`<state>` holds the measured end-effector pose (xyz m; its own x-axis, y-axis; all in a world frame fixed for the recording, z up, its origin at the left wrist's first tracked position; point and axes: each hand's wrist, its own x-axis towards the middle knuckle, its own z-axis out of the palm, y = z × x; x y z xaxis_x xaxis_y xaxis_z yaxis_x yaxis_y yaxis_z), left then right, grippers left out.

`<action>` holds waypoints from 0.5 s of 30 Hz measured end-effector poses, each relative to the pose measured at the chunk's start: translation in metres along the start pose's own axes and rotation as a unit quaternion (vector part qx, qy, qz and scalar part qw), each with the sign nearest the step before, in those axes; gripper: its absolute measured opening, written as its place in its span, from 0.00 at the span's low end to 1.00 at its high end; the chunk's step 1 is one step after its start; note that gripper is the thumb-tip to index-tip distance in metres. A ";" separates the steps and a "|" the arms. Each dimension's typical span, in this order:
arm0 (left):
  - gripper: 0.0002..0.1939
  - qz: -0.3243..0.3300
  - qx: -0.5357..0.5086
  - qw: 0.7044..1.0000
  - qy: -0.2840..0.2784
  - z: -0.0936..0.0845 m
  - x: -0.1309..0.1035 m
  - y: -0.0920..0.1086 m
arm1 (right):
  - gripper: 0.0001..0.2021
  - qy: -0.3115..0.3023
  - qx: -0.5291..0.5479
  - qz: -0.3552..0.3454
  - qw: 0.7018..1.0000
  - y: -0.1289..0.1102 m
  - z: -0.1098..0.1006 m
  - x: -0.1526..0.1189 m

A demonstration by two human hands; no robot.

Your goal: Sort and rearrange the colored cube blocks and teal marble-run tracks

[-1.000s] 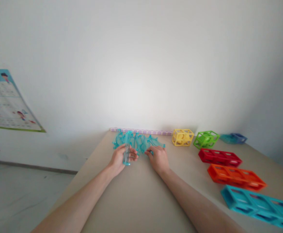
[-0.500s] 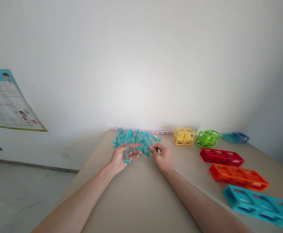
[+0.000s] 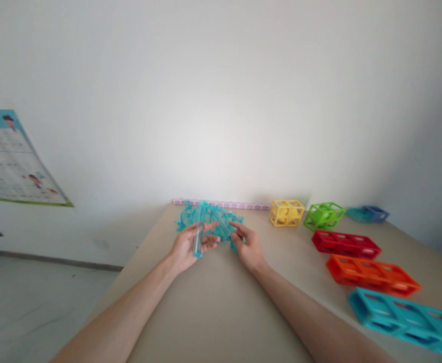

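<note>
A clear teal tube (image 3: 198, 242) stands nearly upright across the fingers of my left hand (image 3: 185, 248), which holds it palm up. Behind it, a heap of see-through teal plastic pieces (image 3: 186, 218) lies on the table; their separate shapes are hard to make out. At the right side of this heap is my right hand (image 3: 250, 248). Its index finger reaches out over the pieces and the thumb is apart from it. A small teal piece (image 3: 233, 246) shows beneath those fingers, partly hidden.
To the right stand a yellow frame block (image 3: 287, 213) and a green one (image 3: 324, 217), with blue pieces (image 3: 375, 214) farther off. Red (image 3: 345, 244), orange (image 3: 372, 275) and turquoise (image 3: 406, 318) block rows lie nearer. A patterned strip (image 3: 251, 205) runs along the wall.
My right hand has shifted slightly left, and its index finger has stretched out from a pinch. The teal pieces at the heap's right side have moved left. My left hand still holds its tube.
</note>
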<state>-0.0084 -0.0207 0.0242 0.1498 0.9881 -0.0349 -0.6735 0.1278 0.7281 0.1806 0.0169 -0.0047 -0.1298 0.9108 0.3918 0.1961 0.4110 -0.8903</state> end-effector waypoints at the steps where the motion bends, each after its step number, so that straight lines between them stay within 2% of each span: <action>1: 0.07 0.003 -0.001 1.000 -0.004 0.000 0.000 0.000 | 0.22 0.004 0.013 0.003 1.000 -0.001 0.000 0.000; 5: 0.07 0.006 -0.005 1.000 -0.006 0.001 -0.001 0.001 | 0.22 0.023 0.101 0.043 0.994 -0.002 -0.001 0.000; 9: 0.06 0.011 -0.006 1.000 0.005 0.002 -0.001 0.002 | 0.22 0.025 0.140 0.067 0.988 -0.003 0.000 0.000; 15: 0.07 0.016 -0.017 1.000 0.011 -0.002 0.001 0.004 | 0.28 0.023 0.205 0.118 0.971 -0.017 0.002 -0.007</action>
<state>-0.0119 -0.0195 0.0255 0.1126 0.9933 -0.0266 -0.7025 0.0985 0.7049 0.1762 0.0030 0.0075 -0.0830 0.9823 0.1680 -0.1907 0.1498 -0.9701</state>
